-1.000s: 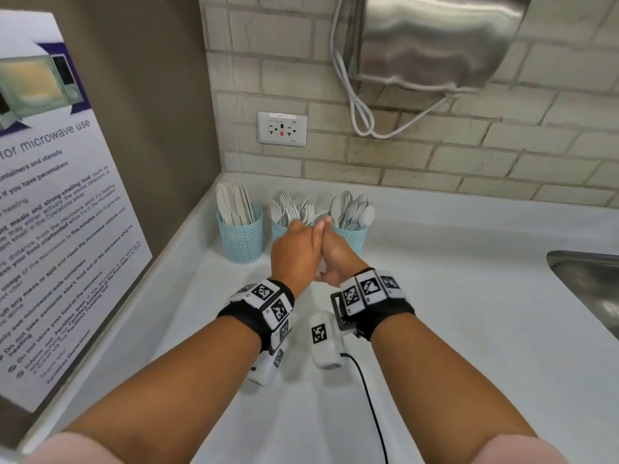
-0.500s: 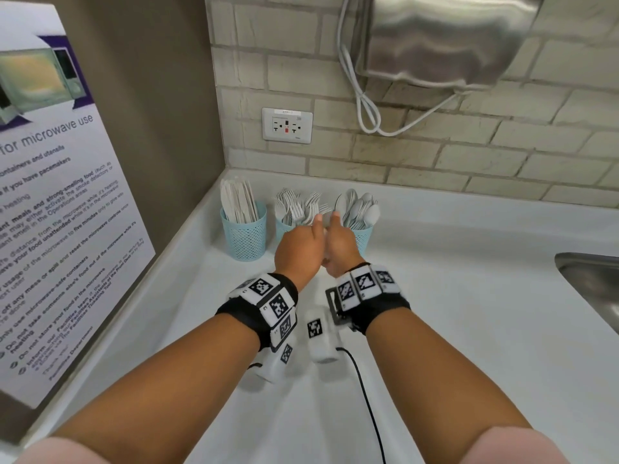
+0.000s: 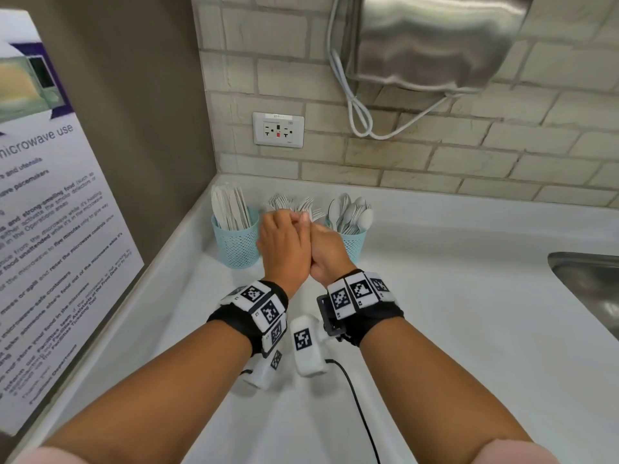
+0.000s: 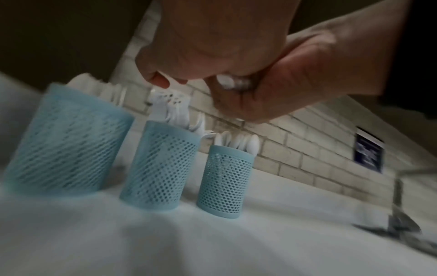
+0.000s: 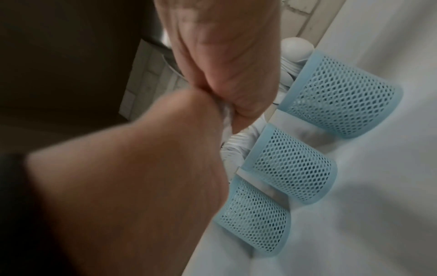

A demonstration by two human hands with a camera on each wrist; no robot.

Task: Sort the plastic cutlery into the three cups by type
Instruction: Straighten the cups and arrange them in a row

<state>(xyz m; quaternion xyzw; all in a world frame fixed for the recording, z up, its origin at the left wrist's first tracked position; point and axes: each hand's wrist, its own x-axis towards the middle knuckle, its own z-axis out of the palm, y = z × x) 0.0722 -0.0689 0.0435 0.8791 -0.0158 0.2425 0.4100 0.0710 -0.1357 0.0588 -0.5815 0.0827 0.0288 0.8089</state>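
Note:
Three light-blue mesh cups stand in the back left corner of the white counter (image 3: 435,313). The knife cup (image 3: 239,244) is leftmost, the spoon cup (image 3: 353,244) rightmost. Between them the fork cup (image 4: 160,168) is mostly hidden behind my hands in the head view. My left hand (image 3: 284,249) and right hand (image 3: 326,249) are pressed together just above the fork cup, both with curled fingers round a small bundle of white cutlery (image 4: 227,82). Only its ends show, so its type is unclear. Fork heads (image 3: 284,202) stick up by my fingertips.
A steel sink (image 3: 589,283) is set into the counter at the right. A poster (image 3: 50,229) covers the left wall; a socket (image 3: 278,129) and a steel wall unit (image 3: 435,38) with a looped cord are on the brick wall. A black cable (image 3: 355,396) trails below my right wrist.
My hands have stayed clasped together and edged slightly forward over the fork cup. The cups have not moved.

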